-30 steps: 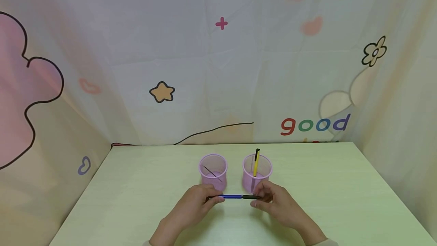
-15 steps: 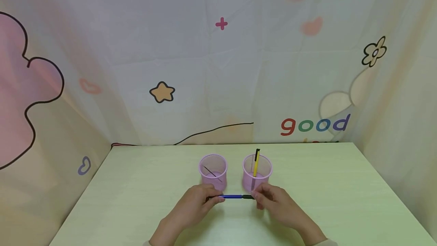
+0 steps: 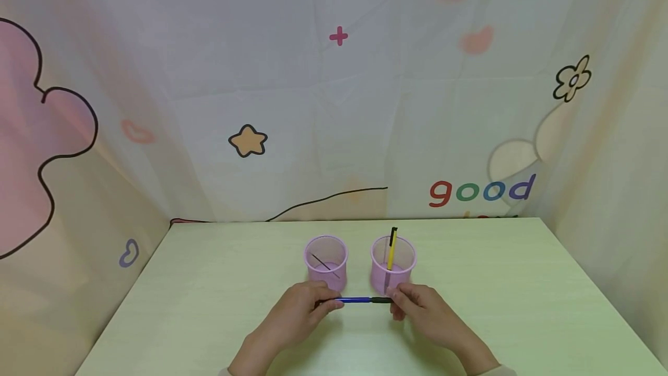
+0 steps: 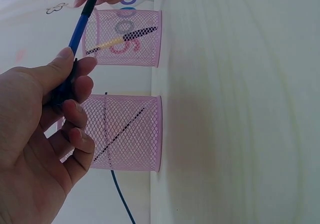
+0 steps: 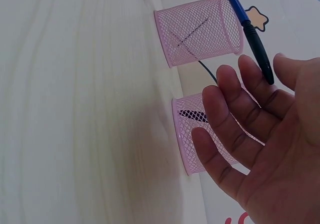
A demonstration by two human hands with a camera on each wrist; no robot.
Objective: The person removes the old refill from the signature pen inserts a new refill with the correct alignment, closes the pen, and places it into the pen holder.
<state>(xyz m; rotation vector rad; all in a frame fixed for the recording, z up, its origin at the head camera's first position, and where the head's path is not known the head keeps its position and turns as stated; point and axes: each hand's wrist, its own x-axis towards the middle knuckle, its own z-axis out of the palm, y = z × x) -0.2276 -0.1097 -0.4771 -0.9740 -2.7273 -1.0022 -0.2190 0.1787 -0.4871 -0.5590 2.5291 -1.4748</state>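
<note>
A pen [image 3: 357, 300] with a blue barrel and a black end lies level between my two hands, above the table. My left hand [image 3: 298, 313] grips its left end between thumb and curled fingers. At the other end, the thumb and index finger of my right hand [image 3: 425, 315] close round the black part; in the right wrist view the pointed tip [image 5: 260, 56] shows between them, the other fingers loosely bent. Just behind stand two pink mesh pen cups: the left cup [image 3: 326, 280] holds thin dark sticks, the right cup [image 3: 403, 274] a yellow pen [image 3: 391, 251] with a black top.
The pale wooden table [image 3: 209, 271] runs back to a printed cloth [image 3: 292, 91] hanging behind it. More cloth hangs along the left and right sides. A thin dark cord-like line [image 4: 121, 196] passes near the left cup in the left wrist view.
My right thumb has swung up from below the pen's black end and now covers its tip. My left hand and the cups stay in place.
</note>
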